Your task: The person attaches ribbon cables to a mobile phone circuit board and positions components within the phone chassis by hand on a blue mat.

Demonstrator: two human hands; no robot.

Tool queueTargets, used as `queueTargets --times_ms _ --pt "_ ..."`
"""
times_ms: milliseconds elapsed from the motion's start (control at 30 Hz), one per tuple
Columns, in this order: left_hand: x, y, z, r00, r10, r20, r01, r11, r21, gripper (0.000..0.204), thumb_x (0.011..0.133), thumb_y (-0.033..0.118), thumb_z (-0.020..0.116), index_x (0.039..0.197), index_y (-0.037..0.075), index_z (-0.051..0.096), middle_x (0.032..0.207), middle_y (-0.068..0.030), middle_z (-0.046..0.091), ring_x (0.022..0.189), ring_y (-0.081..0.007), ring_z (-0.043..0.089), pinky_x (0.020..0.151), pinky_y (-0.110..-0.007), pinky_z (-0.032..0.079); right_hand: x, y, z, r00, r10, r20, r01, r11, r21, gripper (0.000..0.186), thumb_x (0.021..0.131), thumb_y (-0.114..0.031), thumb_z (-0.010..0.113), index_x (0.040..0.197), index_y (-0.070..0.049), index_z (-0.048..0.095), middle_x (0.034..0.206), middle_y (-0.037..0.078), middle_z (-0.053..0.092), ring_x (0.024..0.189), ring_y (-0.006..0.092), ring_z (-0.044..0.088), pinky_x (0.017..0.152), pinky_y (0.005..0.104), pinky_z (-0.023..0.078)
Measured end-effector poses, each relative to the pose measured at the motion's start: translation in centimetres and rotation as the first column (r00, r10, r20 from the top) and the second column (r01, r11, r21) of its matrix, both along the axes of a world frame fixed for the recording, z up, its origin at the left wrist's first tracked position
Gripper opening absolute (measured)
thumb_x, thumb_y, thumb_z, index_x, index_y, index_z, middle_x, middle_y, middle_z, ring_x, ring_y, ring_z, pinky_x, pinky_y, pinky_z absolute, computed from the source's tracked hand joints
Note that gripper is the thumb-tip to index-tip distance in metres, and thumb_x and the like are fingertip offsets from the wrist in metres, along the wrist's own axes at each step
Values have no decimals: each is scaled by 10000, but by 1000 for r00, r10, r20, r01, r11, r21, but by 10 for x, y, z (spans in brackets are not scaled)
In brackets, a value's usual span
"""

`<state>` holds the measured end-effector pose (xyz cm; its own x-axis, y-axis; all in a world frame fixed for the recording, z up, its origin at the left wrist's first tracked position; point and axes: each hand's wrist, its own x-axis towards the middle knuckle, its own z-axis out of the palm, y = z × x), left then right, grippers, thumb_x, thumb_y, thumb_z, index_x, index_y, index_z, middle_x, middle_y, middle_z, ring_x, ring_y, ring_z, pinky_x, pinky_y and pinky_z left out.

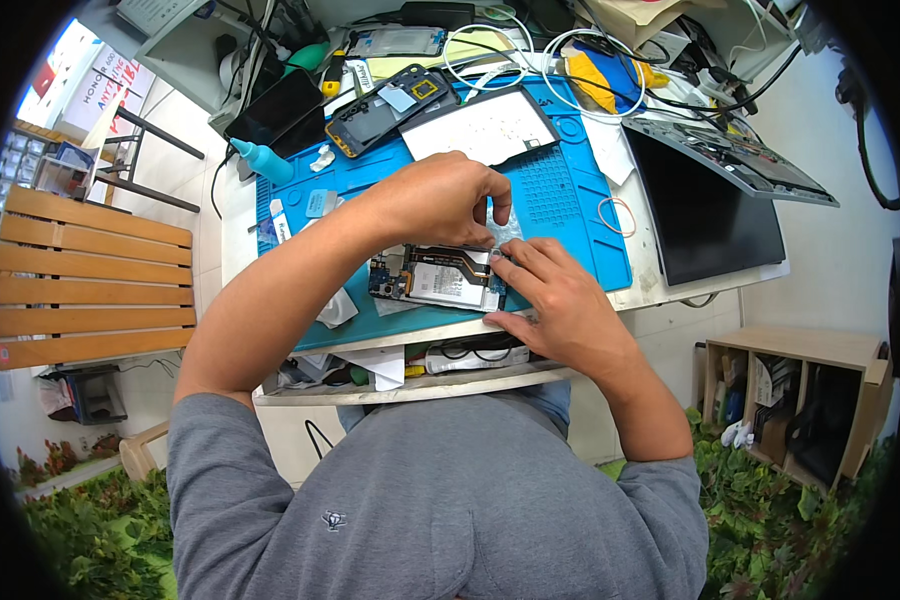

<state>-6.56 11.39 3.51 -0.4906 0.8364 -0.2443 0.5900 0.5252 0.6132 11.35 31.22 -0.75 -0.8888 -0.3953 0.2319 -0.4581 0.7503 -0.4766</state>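
Note:
An opened smartphone (454, 282) lies on the blue repair mat (370, 325) in front of me, its battery, dark flex cables and circuit board exposed. My left hand (452, 203) reaches over its far edge, fingertips pinched together close to the phone's right end. Whatever is between those fingertips is too small to make out. Around the phone's right end my right hand (555, 288) is closed, the thumb by the near corner and the fingers at the far one. Crumpled clear plastic (508, 226) lies just beyond the fingers.
Behind the hands are a white tray-like panel (485, 125) and a dark phone frame (390, 108). A light-blue bottle (262, 160) stands at the mat's left. To the right, an opened laptop (705, 205) sits near the table edge. White cables (490, 50) loop across the back clutter.

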Motion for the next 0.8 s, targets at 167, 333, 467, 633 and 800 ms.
queueTargets --times_ms 167,333,467,633,800 --pt "1 2 1 1000 8 1 -8 1000 -6 252 887 175 954 1083 80 827 897 -100 873 798 -250 819 741 -412 610 -1 -1 2 1000 -3 25 2 1000 12 638 910 -286 958 1411 52 757 1453 189 721 1396 361 651 1170 460 575" --pt "4 5 5 999 -12 -42 11 1000 -20 236 893 184 928 1084 84 835 891 -107 864 820 -280 827 753 -431 622 -1 -1 2 1000 -7 22 6 1000 10 630 908 -280 959 1403 56 764 1451 193 719 1388 361 652 1164 457 580" --pt "10 10 10 988 -65 -137 59 997 -48 224 884 160 906 1085 87 841 889 -127 854 848 -322 831 770 -456 630 -1 -2 4 1000 -3 18 3 1000 17 626 907 -276 959 1400 57 763 1446 194 719 1385 355 649 1162 457 580" --pt "11 22 17 950 -220 -223 194 972 -131 171 874 107 869 1041 90 835 898 -161 838 897 -378 831 786 -490 633 -1 -2 6 1000 -12 24 12 1000 11 621 902 -271 960 1393 53 759 1428 180 723 1382 351 644 1156 457 580" --pt "9 25 19 955 -212 -206 177 969 -175 168 859 110 870 1020 93 826 888 -142 832 893 -377 827 782 -489 631 -2 -1 2 1000 -10 18 10 1000 -5 625 888 -277 968 1387 38 761 1423 164 723 1376 353 645 1147 455 582"
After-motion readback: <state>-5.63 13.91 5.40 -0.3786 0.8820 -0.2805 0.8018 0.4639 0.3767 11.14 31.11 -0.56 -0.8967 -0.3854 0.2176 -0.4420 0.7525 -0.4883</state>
